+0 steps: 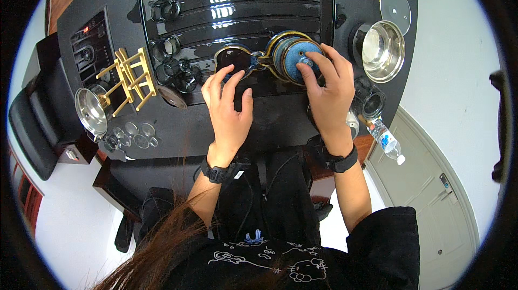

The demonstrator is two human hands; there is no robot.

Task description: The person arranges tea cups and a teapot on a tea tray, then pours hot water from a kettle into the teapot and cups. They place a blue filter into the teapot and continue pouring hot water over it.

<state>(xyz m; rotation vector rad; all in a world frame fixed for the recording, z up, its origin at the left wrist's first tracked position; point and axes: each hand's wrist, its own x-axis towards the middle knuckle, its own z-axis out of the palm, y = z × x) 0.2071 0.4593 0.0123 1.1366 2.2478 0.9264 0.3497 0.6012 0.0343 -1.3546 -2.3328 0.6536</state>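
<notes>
A glazed ceramic vessel with a blue lid sits at the right end of a dark, gold-rimmed ceramic piece. My right hand is on that lid, its thumb and fingers around the small knob. To the left, a round dark bowl-like part with a gold-brown rim joins the vessel's side through a narrow neck. My left hand hovers at the near edge of this part, fingers apart and holding nothing. Whether its fingertips touch the rim, I cannot tell.
Underneath lies a ribbed black tea tray. Several dark glass cups stand at its left, near a wooden rack and a glass pot. On the right are a steel bowl, glass lid, glass jar and water bottle.
</notes>
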